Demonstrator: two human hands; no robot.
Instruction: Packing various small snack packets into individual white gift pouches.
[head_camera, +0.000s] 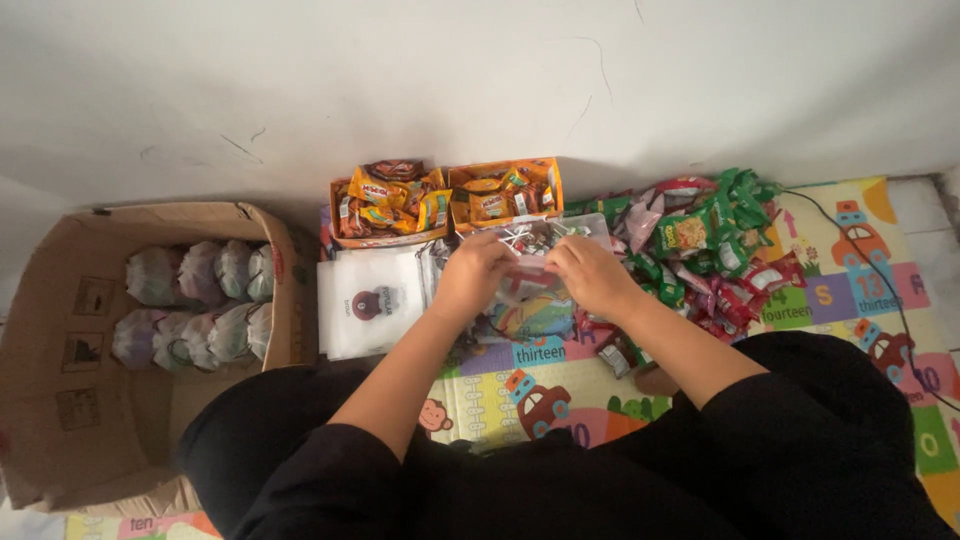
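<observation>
I sit on a patterned play mat (800, 300) against a white wall. At left stands a cardboard box (60, 400) of wrapped bundles. My left hand (472, 272) and right hand (590, 275) both grip a clear plastic bag (528, 290) between them, centred ahead, equally near each.

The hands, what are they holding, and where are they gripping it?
Both the left hand and right hand hold a small clear plastic bag between them, each pinching one side near its top edge.
</observation>
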